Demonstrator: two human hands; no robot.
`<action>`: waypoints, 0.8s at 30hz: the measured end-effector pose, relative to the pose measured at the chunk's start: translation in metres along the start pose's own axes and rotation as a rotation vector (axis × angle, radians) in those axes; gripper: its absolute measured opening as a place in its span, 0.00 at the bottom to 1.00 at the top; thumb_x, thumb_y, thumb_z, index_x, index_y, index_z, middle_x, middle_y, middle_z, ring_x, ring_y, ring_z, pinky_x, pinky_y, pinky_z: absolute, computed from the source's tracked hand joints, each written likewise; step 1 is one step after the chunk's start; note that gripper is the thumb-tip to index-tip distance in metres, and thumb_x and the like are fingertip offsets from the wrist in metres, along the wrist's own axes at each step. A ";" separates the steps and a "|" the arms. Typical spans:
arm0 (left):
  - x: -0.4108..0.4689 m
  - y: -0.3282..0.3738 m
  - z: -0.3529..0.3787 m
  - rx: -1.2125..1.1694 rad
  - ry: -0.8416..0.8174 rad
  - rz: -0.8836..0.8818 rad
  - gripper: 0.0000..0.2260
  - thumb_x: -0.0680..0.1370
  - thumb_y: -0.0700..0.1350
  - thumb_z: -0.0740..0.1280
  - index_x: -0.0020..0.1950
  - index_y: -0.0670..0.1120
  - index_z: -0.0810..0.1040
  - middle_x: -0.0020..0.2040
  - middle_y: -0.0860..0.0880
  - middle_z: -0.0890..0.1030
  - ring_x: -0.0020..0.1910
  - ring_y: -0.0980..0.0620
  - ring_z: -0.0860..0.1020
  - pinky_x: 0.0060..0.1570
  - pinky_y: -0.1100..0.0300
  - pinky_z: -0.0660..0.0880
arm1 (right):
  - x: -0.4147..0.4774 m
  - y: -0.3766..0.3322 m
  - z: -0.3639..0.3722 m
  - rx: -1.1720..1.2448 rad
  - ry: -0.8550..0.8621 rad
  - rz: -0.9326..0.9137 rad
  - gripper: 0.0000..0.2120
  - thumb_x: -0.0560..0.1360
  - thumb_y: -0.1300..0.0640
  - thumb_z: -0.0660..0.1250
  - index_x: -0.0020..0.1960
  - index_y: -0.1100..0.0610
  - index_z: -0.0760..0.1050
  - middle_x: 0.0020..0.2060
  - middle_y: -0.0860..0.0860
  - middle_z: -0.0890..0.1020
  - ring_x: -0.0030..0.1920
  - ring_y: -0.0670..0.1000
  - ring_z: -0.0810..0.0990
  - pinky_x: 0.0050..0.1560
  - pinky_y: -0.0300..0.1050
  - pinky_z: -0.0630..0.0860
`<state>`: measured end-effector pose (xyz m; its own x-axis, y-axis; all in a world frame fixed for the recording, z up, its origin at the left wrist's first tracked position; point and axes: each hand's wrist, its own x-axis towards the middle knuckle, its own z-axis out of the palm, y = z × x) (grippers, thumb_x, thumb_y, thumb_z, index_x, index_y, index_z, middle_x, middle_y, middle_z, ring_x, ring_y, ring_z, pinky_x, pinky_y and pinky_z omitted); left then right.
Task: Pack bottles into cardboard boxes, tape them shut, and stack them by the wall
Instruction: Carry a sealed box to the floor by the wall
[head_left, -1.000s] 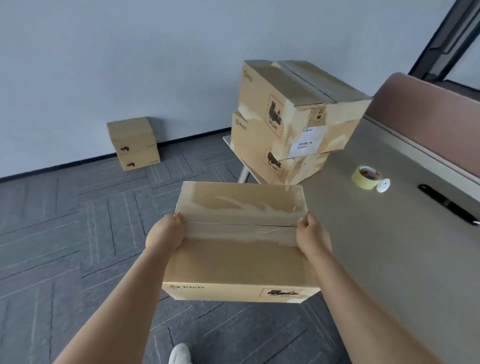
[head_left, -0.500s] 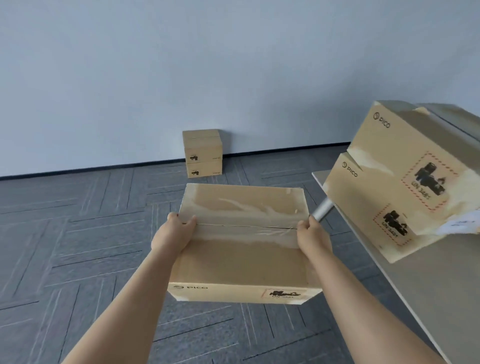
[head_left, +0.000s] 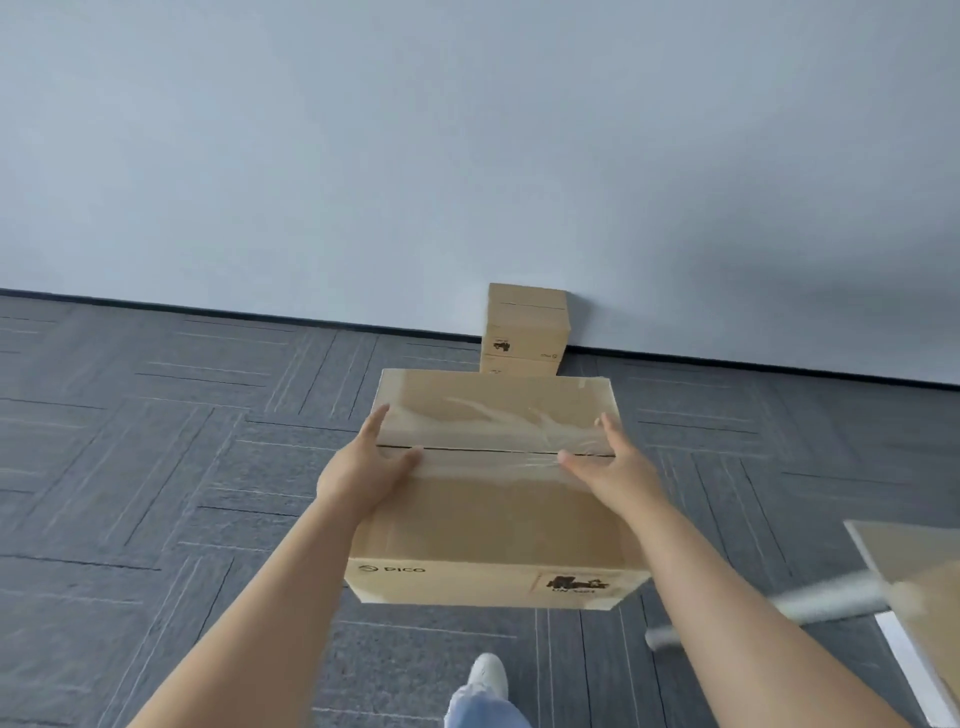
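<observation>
The left hand (head_left: 363, 470) and right hand (head_left: 610, 467) squeeze the taped brown cardboard box (head_left: 493, 525) with straight fingers; such a grip may slip.

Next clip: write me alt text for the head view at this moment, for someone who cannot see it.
A person carries a taped cardboard box between the left hand and right hand, thumbs on its top, above grey carpet. Ahead, two similar boxes stand stacked against a pale wall; a table corner shows at lower right.
</observation>
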<state>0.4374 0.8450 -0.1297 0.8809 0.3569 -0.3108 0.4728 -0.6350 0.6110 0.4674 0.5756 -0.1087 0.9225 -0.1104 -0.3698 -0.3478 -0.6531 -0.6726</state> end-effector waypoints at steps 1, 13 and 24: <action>0.021 0.001 -0.003 0.004 0.015 -0.010 0.31 0.75 0.59 0.63 0.74 0.61 0.53 0.64 0.48 0.74 0.56 0.45 0.76 0.49 0.53 0.75 | 0.024 -0.012 0.005 -0.006 -0.034 -0.019 0.41 0.70 0.40 0.70 0.75 0.39 0.50 0.74 0.47 0.62 0.73 0.56 0.62 0.66 0.52 0.67; 0.248 0.038 -0.069 -0.027 0.114 -0.102 0.24 0.75 0.57 0.63 0.71 0.61 0.62 0.67 0.46 0.65 0.46 0.48 0.73 0.43 0.57 0.71 | 0.255 -0.170 0.043 -0.086 -0.184 -0.121 0.43 0.69 0.37 0.69 0.75 0.38 0.47 0.75 0.47 0.60 0.73 0.59 0.61 0.66 0.52 0.67; 0.499 0.049 -0.141 -0.045 0.020 -0.026 0.30 0.72 0.53 0.69 0.72 0.59 0.62 0.71 0.47 0.62 0.64 0.46 0.70 0.55 0.57 0.67 | 0.444 -0.305 0.126 0.025 -0.128 -0.051 0.44 0.68 0.39 0.71 0.75 0.38 0.49 0.74 0.48 0.61 0.72 0.59 0.63 0.68 0.55 0.66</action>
<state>0.8973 1.0888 -0.1518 0.8675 0.3866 -0.3130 0.4939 -0.5936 0.6353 0.9622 0.8202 -0.1489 0.9108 0.0198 -0.4125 -0.3067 -0.6363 -0.7079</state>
